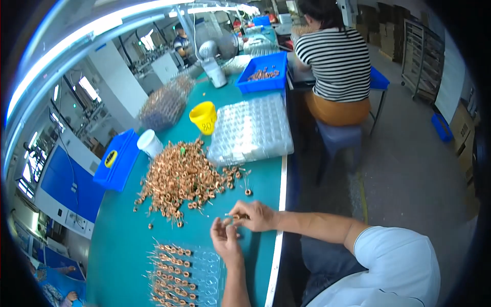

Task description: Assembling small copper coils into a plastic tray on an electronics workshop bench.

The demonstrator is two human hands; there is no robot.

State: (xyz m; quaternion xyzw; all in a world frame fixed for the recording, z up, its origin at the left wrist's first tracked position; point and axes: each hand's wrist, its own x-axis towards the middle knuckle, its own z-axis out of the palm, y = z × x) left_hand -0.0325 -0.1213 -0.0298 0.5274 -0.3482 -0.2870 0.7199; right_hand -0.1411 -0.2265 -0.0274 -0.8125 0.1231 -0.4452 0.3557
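Note:
Over the green table, my two hands are close together in front of me. My right hand pinches a small copper wire coil between thumb and fingers. Right beside it, my left hand has its fingers curled toward the thumb near that coil; what they hold, if anything, is too small to make out. A single coil with upright wire leads stands beyond my hands. To the left lies a large heap of copper coils. Nearer me, a clear plastic tray carries rows of coils along its left part.
Stacked clear trays, a yellow cup and a white cup stand past the heap. A blue bin sits at the left edge, another blue bin farther back. A person in a striped top sits at the far right.

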